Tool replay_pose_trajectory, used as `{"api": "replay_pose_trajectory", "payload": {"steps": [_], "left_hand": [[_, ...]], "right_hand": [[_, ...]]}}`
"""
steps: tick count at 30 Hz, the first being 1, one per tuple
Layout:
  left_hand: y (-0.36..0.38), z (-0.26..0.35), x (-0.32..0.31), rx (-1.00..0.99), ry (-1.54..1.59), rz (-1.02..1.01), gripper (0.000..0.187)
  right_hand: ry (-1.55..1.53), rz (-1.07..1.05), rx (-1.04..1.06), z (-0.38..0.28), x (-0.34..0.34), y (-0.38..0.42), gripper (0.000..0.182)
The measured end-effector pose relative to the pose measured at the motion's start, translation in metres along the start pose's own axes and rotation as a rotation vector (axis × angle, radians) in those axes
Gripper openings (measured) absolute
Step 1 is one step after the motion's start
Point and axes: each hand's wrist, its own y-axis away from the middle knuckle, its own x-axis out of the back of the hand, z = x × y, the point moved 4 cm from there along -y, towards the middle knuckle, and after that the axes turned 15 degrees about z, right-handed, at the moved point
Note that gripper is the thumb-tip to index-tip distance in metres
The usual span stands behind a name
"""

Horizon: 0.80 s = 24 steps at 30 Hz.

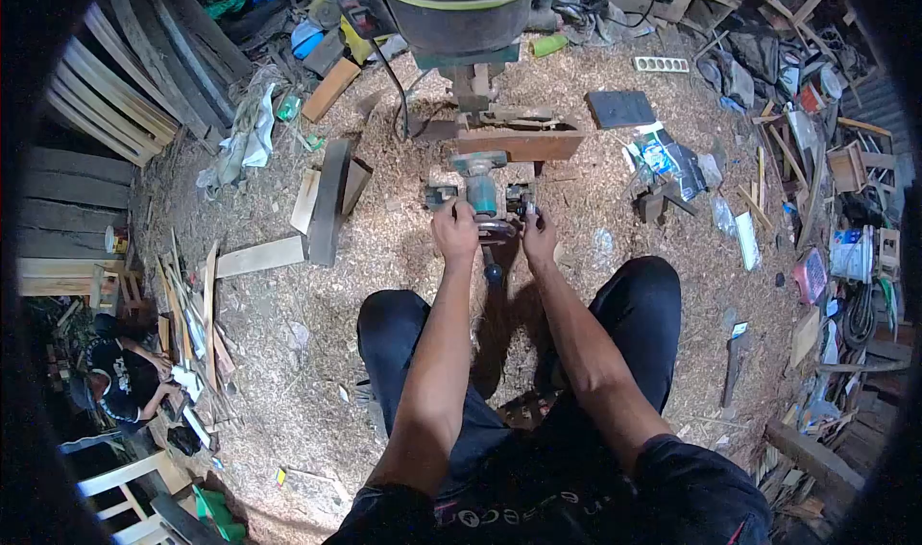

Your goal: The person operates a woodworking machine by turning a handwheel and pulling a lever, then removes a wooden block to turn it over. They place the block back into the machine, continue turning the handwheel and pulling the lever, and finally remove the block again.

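Before me stands a machine with a dark rounded housing (456, 12), a green vise-like clamp (482, 192) and a dark handwheel (497, 230). At the left side of the clamp and wheel is my left hand (455, 232), its fingers curled closed; what they grip is hidden. My right hand (539, 238) is closed at the right side, its fingertips pinched by a small dark metal part (520, 199). A lever with a black ball knob (493, 272) hangs below the wheel. Behind the clamp, a reddish-brown wooden block (521, 145) lies crosswise.
Wood shavings cover the floor (279, 343). Boards (329, 202) lie to the left, and a dark flat block (619, 109) lies at the right. A hammer-like tool (733, 363) rests near my right knee. Another person (120, 377) works at the far left. Scrap wood and containers line the right.
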Motion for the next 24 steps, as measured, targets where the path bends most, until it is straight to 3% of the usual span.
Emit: {"api": "replay_pose_trajectory", "payload": {"steps": [1, 5, 8, 11, 12, 15, 18, 20, 22, 24], "left_hand": [[0.002, 0.0, 0.001, -0.014, 0.017, 0.012, 0.027], [0.003, 0.005, 0.001, -0.023, 0.047, 0.004, 0.029], [0.003, 0.004, 0.002, -0.048, -0.003, 0.018, 0.029], [0.002, -0.018, -0.005, -0.027, -0.008, 0.016, 0.03], [-0.002, -0.016, -0.005, -0.03, -0.006, 0.014, 0.03], [0.004, -0.017, -0.003, 0.003, -0.026, -0.009, 0.028], [0.004, -0.016, -0.002, 0.046, -0.038, -0.029, 0.024], [0.001, -0.01, -0.003, 0.062, -0.012, -0.023, 0.024], [-0.001, -0.007, 0.0, 0.067, -0.001, -0.046, 0.024], [0.001, 0.0, 0.002, 0.018, 0.02, -0.047, 0.023]], "right_hand": [[-0.1, -0.002, -0.081, 0.002, -0.001, 0.003, 0.037], [-0.04, 0.057, -0.072, -0.005, 0.004, 0.004, 0.035], [0.204, -0.125, -0.012, 0.035, -0.003, -0.018, 0.038], [0.586, -0.055, 0.251, -0.023, 0.01, 0.0, 0.041], [0.578, 0.098, 0.453, -0.033, 0.01, 0.005, 0.044], [0.661, -0.031, 0.333, -0.029, 0.009, 0.0, 0.044], [0.629, -0.266, 0.219, 0.043, -0.005, -0.036, 0.047], [0.373, 0.059, 0.026, 0.115, -0.019, -0.062, 0.05], [-0.014, 0.205, -0.261, 0.114, -0.005, -0.038, 0.067], [0.094, 0.037, -0.156, 0.089, 0.005, -0.022, 0.067]]}}
